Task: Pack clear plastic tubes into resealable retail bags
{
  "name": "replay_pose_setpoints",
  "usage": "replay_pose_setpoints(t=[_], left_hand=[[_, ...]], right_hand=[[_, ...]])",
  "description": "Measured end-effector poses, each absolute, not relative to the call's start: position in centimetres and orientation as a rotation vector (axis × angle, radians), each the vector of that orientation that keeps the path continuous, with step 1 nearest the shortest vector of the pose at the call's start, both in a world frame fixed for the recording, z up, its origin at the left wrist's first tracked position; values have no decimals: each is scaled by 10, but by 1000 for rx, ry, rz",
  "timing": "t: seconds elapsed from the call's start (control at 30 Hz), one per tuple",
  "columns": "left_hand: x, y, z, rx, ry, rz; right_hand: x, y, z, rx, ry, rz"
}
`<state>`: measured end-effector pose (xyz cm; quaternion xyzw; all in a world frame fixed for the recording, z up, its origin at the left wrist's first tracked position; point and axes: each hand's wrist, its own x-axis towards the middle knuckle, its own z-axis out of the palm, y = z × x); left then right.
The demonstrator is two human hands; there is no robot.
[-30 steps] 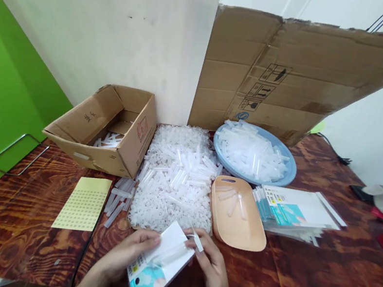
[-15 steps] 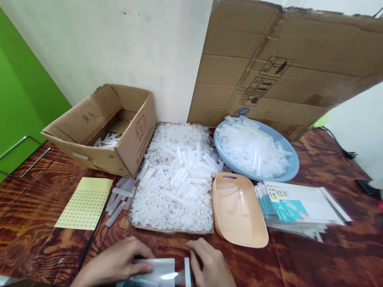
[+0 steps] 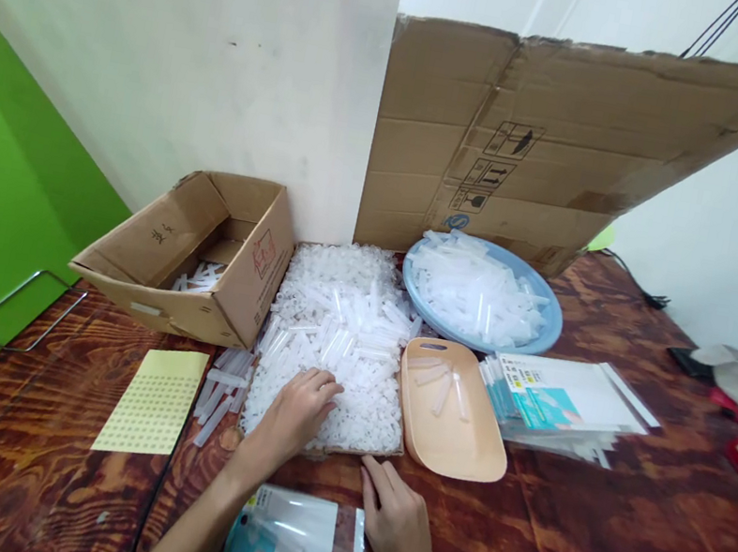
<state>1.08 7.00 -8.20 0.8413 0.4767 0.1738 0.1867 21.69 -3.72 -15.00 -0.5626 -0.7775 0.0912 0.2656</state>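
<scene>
My left hand (image 3: 294, 412) covers some pieces of the white heap (image 3: 336, 346). The packet (image 3: 292, 550) print is too blurred to read. My forearms are cut by the near edge.

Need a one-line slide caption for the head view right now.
Left hand reaches into a pile of clear plastic tubes; right hand rests beside a packet on the wooden table.

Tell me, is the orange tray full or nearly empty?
Nearly empty. The orange tray holds only a few clear tubes near its far end; most of its bottom is bare.
</scene>
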Motion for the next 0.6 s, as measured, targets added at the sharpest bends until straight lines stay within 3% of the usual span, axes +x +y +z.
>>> replay_pose_setpoints(t=[0.23, 0.4, 0.6], left_hand=[[14, 72, -89, 2350, 1314, 545], [7, 48, -79, 1644, 1210, 872], [1, 22, -76, 1282, 1165, 905]], right_hand=[[212, -41, -155, -1663, -2016, 150], [206, -39, -153, -1651, -2019, 191], [207, -39, -149, -1561, -2002, 430]])
